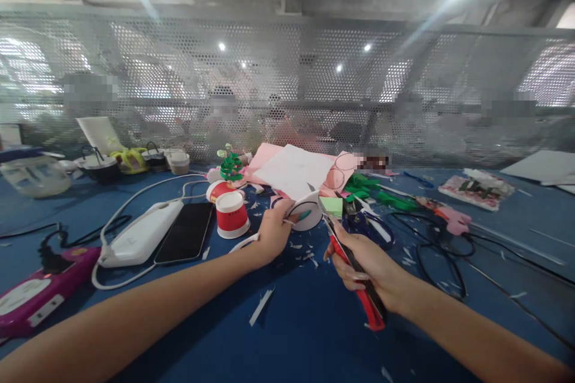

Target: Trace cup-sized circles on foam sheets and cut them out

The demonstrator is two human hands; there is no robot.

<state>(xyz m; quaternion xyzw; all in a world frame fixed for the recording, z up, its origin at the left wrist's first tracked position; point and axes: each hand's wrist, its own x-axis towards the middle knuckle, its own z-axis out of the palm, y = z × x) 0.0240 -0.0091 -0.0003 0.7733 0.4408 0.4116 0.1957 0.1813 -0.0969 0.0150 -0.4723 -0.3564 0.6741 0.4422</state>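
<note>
My left hand (274, 228) pinches a small white paper piece (309, 215) with a dark curved line drawn on it. The thumb, with a teal nail, lies over the paper. My right hand (363, 263) is wrapped around shears (348, 257) with red and black handles. Their metal blades meet the right edge of the paper piece; whether they are parted there is hard to see. Below the paper, white scraps (309, 254) lie scattered on the blue table (287, 347). Behind it is a stack of white sheets (291, 169) and pink paper with drawn circles (344, 170).
Red-and-white paper cups (232, 215), a black phone (185, 233), a white power bank (141, 233) and a purple power strip (45, 293) stand at left. A glue gun (451, 218), black cables (442, 251) and green strips (390, 194) lie at right. Perforated metal panels (287, 84) close the back.
</note>
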